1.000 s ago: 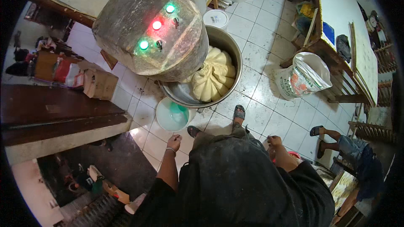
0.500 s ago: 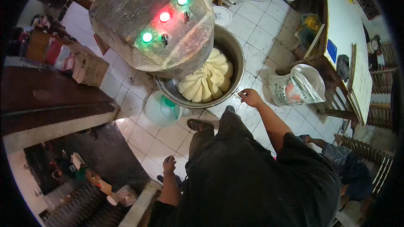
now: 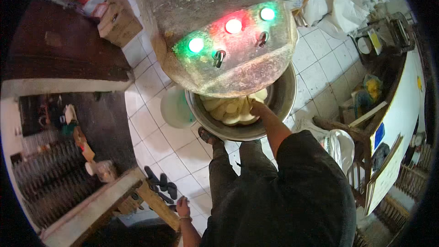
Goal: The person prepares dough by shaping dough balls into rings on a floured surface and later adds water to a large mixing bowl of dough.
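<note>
A large metal mixing bowl (image 3: 287, 105) stands under the head of a big worn mixer (image 3: 183, 4). In the bowl lies pale dough (image 3: 231, 112), thick and folded, partly hidden by the mixer head. My right hand (image 3: 259, 109) reaches over the bowl's near rim and touches the right side of the dough. Its fingertips are blurred against the dough, so their grip is unclear. Down at my left side hangs my left hand (image 3: 183, 208), its fingers loosely bent and apart, with nothing in it.
Lit green and red buttons and two switches sit on the mixer's front. A translucent bucket (image 3: 176, 107) stands left of the bowl. Black sandals (image 3: 162, 184) lie on the tiled floor. To the right are a white sack (image 3: 342, 148) and a worktable (image 3: 398, 123); a cardboard box (image 3: 120, 25) is far left.
My right hand has moved from outside the bowl's rim into the bowl, onto the dough. I am closer to the mixer, and the view has turned. My left hand still hangs low.
</note>
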The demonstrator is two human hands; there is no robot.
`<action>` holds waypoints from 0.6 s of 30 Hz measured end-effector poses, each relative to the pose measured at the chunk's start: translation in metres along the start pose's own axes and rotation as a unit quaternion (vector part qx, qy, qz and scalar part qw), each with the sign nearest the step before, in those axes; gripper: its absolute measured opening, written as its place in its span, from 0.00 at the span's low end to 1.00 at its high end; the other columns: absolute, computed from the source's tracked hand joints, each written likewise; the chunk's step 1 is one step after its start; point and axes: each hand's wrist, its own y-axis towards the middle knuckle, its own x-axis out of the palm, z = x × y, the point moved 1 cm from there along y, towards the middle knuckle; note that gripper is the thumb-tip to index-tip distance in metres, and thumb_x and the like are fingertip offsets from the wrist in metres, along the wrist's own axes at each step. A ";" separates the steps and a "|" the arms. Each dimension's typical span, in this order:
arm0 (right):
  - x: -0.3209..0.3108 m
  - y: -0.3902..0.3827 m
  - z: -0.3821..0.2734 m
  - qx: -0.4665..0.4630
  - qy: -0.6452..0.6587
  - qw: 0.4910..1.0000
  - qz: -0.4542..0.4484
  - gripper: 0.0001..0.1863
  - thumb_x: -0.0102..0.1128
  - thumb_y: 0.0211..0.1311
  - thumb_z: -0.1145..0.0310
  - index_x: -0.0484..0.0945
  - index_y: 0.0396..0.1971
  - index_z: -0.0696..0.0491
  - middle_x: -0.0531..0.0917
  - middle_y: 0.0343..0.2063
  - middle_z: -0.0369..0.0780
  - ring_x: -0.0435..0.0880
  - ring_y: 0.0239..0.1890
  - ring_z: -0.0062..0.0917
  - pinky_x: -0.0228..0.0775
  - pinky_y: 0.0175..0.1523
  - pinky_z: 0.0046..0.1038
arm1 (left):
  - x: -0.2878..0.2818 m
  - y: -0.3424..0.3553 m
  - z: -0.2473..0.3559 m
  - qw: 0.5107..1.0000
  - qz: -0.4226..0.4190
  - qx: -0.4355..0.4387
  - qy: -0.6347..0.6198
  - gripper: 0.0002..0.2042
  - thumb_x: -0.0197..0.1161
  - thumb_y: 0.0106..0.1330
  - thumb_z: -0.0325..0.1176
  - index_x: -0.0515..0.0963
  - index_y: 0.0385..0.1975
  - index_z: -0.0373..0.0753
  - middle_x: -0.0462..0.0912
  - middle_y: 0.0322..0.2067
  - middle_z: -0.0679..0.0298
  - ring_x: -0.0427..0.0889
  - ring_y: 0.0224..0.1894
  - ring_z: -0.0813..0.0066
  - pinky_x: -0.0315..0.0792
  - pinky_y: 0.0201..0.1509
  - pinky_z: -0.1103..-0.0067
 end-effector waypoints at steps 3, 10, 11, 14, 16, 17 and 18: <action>0.031 0.004 -0.026 0.042 -0.055 0.998 0.000 0.32 0.56 0.62 0.59 0.62 0.66 0.50 0.72 0.61 0.50 0.80 0.55 0.42 0.73 0.58 0.40 | 0.060 -0.055 -0.043 0.993 -0.056 -0.030 0.099 0.20 0.63 0.68 0.40 0.77 0.51 0.29 0.84 0.39 0.58 0.82 0.38 0.74 0.75 0.45 0.78; -0.045 -0.054 -0.016 0.013 -0.139 0.984 0.114 0.43 0.54 0.64 0.56 0.46 0.74 0.49 0.62 0.70 0.47 0.77 0.60 0.43 0.75 0.57 0.44 | 0.101 -0.129 -0.183 0.993 -0.057 -0.057 0.085 0.19 0.59 0.71 0.37 0.74 0.54 0.29 0.84 0.43 0.57 0.83 0.44 0.68 0.77 0.49 0.74; -0.069 -0.079 -0.033 0.041 -0.144 0.985 0.084 0.44 0.54 0.63 0.58 0.43 0.75 0.45 0.55 0.73 0.45 0.77 0.60 0.43 0.75 0.57 0.44 | 0.112 -0.136 -0.179 0.989 -0.032 -0.135 0.058 0.18 0.58 0.72 0.36 0.73 0.55 0.31 0.83 0.45 0.56 0.82 0.45 0.66 0.77 0.49 0.73; -0.027 -0.044 -0.012 0.022 -0.207 0.978 0.021 0.47 0.57 0.61 0.60 0.40 0.76 0.40 0.61 0.70 0.49 0.77 0.60 0.43 0.74 0.58 0.45 | 0.102 -0.157 -0.199 0.958 -0.092 -0.091 0.257 0.23 0.56 0.72 0.47 0.72 0.60 0.38 0.78 0.56 0.51 0.77 0.57 0.56 0.73 0.57 0.67; -0.005 -0.007 -0.005 -0.016 -0.220 0.975 -0.034 0.46 0.56 0.62 0.61 0.39 0.76 0.37 0.69 0.64 0.54 0.77 0.60 0.44 0.72 0.61 0.45 | 0.129 -0.166 -0.180 0.978 -0.003 -0.209 -0.026 0.25 0.56 0.72 0.49 0.73 0.61 0.36 0.75 0.60 0.50 0.75 0.61 0.54 0.72 0.61 0.64; 0.012 0.031 0.013 -0.010 -0.160 0.987 0.013 0.47 0.56 0.63 0.61 0.38 0.76 0.37 0.72 0.60 0.56 0.78 0.58 0.44 0.72 0.60 0.46 | 0.146 -0.160 -0.116 0.984 0.007 -0.178 0.003 0.25 0.57 0.72 0.48 0.73 0.60 0.36 0.76 0.59 0.49 0.76 0.60 0.55 0.73 0.60 0.64; 0.017 0.040 0.009 -0.007 -0.125 0.992 -0.003 0.47 0.57 0.63 0.63 0.37 0.76 0.38 0.71 0.61 0.56 0.79 0.57 0.45 0.76 0.55 0.44 | 0.149 -0.165 -0.079 0.987 0.026 -0.153 0.044 0.24 0.57 0.72 0.47 0.74 0.59 0.35 0.76 0.58 0.48 0.76 0.59 0.55 0.74 0.59 0.64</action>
